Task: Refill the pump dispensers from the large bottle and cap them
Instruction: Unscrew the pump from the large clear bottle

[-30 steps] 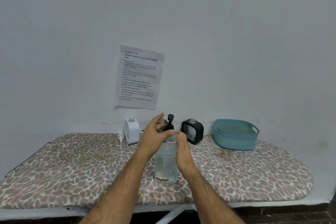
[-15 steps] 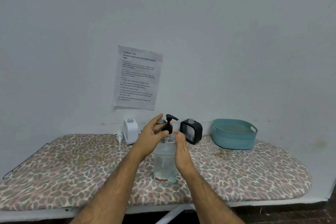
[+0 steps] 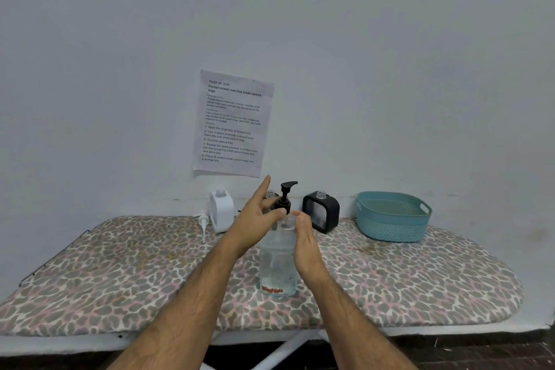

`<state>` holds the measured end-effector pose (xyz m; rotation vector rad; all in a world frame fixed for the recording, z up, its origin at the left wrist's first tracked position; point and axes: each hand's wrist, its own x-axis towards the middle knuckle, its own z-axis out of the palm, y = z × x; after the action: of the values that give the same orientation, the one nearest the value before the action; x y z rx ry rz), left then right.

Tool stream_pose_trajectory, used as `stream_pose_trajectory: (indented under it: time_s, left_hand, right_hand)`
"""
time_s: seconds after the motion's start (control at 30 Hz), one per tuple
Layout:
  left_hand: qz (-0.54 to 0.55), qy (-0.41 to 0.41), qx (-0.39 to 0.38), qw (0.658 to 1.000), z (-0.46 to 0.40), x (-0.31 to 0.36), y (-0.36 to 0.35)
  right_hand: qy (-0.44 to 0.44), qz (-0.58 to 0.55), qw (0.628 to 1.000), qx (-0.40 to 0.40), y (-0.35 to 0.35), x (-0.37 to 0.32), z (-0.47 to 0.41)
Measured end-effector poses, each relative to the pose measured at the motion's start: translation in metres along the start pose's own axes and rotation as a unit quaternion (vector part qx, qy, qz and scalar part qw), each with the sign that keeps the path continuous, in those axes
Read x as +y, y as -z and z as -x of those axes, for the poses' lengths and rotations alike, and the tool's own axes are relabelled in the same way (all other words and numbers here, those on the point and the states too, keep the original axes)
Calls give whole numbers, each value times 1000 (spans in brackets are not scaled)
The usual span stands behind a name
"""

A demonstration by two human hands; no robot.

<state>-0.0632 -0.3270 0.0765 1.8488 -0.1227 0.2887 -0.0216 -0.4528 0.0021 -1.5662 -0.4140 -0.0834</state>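
A large clear bottle [image 3: 277,267] stands upright at the middle of the ironing board. On its neck sits a black pump head [image 3: 285,197], spout pointing right. My left hand [image 3: 255,219] pinches the pump collar with thumb and middle fingers, index finger raised. My right hand [image 3: 304,242] grips the bottle's shoulder from the right. A white dispenser [image 3: 221,212] without a pump stands at the back left, its white pump [image 3: 202,221] lying beside it. A black square dispenser [image 3: 321,212] stands at the back right, uncapped. A small clear bottle top [image 3: 270,194] peeks out behind my left hand.
A teal plastic basket [image 3: 393,216] sits at the back right of the leopard-print ironing board [image 3: 120,273]. A printed sheet [image 3: 232,123] is taped to the wall behind. The board's front edge runs just below my forearms.
The black pump head has turned, its spout swinging round to point right. My left fingers shifted on the collar and the index finger lifted. The right hand stays on the bottle.
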Motion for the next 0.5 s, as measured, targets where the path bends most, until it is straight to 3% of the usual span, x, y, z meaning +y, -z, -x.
stream_pose_trajectory:
  time_s: [0.4,0.5]
  left_hand:
    - [10,-28,96,995,0,-11,5]
    - [11,-30,75,997,-4,-11,2]
  right_hand:
    - [0,0,1000,2,-1,0,1]
    - [5,-9,1000,1,-2,0,1]
